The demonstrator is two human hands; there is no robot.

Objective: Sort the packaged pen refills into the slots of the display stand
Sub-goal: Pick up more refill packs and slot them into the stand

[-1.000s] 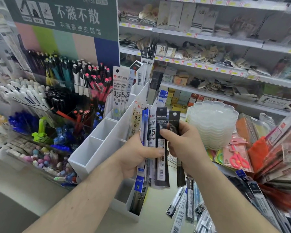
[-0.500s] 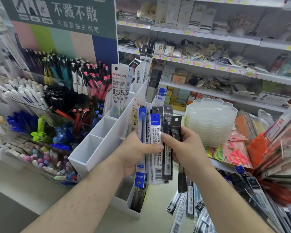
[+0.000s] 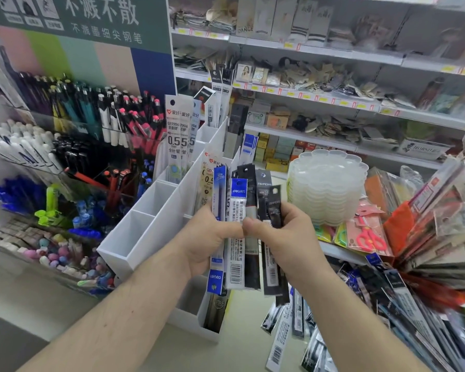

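Fanned wider since a second ago: packaged refills [image 3: 235, 232], with a white-and-blue pack [image 3: 236, 210] now at the front where a black one led, and right thumb drawn in to meet left thumb at mid-bundle. Left hand [image 3: 207, 240] curled round the bundle, right hand [image 3: 285, 237] pinching black packs [image 3: 273, 210] at its right edge (still sorting by type, probably). Held just right of the white display stand [image 3: 156, 229], near slots bare, far ones holding packs; more refills loose on the counter [image 3: 253, 353], so far from done.
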